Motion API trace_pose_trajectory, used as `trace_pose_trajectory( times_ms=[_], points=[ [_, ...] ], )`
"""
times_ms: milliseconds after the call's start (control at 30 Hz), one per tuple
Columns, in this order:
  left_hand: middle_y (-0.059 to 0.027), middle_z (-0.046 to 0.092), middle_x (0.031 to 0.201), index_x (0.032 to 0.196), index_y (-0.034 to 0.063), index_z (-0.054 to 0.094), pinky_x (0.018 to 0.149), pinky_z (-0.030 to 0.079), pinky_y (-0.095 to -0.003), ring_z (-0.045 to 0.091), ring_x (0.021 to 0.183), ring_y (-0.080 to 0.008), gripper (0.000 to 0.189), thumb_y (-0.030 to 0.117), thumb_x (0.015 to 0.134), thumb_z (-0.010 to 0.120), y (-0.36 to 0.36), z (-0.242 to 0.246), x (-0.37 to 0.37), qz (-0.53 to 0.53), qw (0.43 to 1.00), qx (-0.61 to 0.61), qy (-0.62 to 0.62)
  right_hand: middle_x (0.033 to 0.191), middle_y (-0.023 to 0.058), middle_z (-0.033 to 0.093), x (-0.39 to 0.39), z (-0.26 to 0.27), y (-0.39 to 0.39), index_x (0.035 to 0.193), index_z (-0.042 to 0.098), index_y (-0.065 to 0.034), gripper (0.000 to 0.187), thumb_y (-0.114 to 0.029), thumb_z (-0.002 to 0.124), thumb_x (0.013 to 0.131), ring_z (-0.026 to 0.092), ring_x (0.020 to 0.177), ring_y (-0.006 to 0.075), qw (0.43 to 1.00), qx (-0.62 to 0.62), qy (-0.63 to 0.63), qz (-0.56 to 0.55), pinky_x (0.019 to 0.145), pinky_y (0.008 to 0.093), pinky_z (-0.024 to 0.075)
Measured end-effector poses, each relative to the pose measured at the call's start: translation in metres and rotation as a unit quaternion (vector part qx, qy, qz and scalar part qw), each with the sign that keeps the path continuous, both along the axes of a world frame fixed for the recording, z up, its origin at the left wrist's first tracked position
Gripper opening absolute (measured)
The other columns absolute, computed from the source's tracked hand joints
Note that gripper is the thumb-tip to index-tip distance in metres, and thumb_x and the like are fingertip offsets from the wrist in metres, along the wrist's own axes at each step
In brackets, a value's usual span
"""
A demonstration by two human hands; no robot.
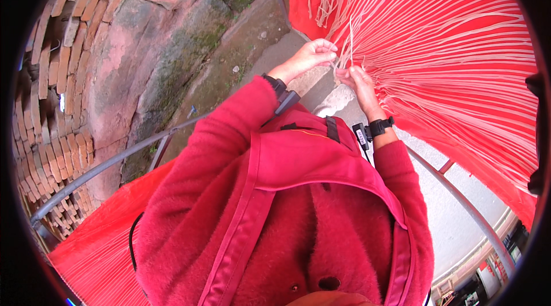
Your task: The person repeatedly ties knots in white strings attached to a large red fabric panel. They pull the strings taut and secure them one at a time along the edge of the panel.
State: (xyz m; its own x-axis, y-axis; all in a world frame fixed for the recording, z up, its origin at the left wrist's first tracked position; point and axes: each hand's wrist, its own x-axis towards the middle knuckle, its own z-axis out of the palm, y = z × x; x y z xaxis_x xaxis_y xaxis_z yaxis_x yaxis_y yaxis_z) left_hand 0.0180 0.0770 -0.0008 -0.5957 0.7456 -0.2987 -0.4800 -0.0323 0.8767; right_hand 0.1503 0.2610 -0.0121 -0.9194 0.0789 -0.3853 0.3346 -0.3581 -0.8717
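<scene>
Long pale strands (452, 54) fan out over a bright red cloth (299, 5); I cannot tell what they are made of. They gather into a bunch in front of my hands. My left hand (318, 54) pinches a thin strand between thumb and fingertips, left of the bunch. Close beside it, my right hand (361, 84) has thumb and finger closed on a pale strand (351, 41) that stands up from the grip. A short length of strand (334, 66) shows between both hands. Fingers partly hide where the strands meet.
Metal rails (125, 151) (465, 215) curve past on both sides. A second red cloth with pale strands (103, 258) lies at lower left. Rock (146, 48) and stacked bricks (54, 142) rise on the left. Pale paving (447, 207) shows at right.
</scene>
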Motion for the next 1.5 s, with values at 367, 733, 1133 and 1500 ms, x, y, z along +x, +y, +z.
trace_pose_trajectory(
  times_ms=[367,733,1133,1500],
  points=[
    [0.0012,0.063,0.094,0.105,0.0065,0.060,0.075,0.048,-0.0249,0.058,0.085,-0.0075,0.019,0.015,0.090,0.066,-0.008,-0.039,0.028,-0.053,0.992,-0.068,0.096,0.096,0.0054,0.065,-0.013,-0.016,-0.015,0.113,0.055,-0.0065,0.028,-0.026,0.062,0.094,0.065,0.086,0.0139,0.993,0.065,-0.069,0.070,0.077,0.0275,0.0535],
    [-0.0062,0.065,0.103,0.106,0.0057,0.057,0.085,0.052,-0.0295,0.063,0.097,-0.0146,0.015,0.015,0.094,0.060,-0.020,-0.029,0.042,0.019,0.999,-0.037,0.010,0.091,0.0048,0.067,-0.005,-0.003,-0.018,0.101,0.062,-0.0040,0.019,-0.021,0.059,0.095,0.064,0.081,0.0121,0.997,0.062,-0.041,-0.008,0.072,0.0259,0.0518],
    [-0.0109,0.063,0.108,0.110,0.0051,0.053,0.089,0.054,-0.0363,0.064,0.103,-0.0227,0.019,0.019,0.097,0.056,-0.061,0.008,-0.003,0.019,0.999,-0.022,-0.042,0.099,0.0174,0.066,0.011,0.038,-0.029,0.105,0.056,-0.0048,0.023,-0.026,0.052,0.098,0.067,0.091,0.0263,0.985,-0.040,-0.037,-0.165,0.081,0.0362,0.0551],
    [-0.0138,0.059,0.120,0.123,0.0032,0.050,0.097,0.049,-0.0356,0.060,0.112,-0.0230,0.042,0.031,0.094,0.062,-0.080,0.024,-0.005,-0.061,0.989,0.033,-0.129,0.100,0.0166,0.063,0.005,0.097,-0.064,0.114,0.052,-0.0024,0.019,-0.014,0.048,0.099,0.067,0.091,0.0298,0.980,-0.133,0.046,-0.139,0.081,0.0398,0.0568]
  ],
)
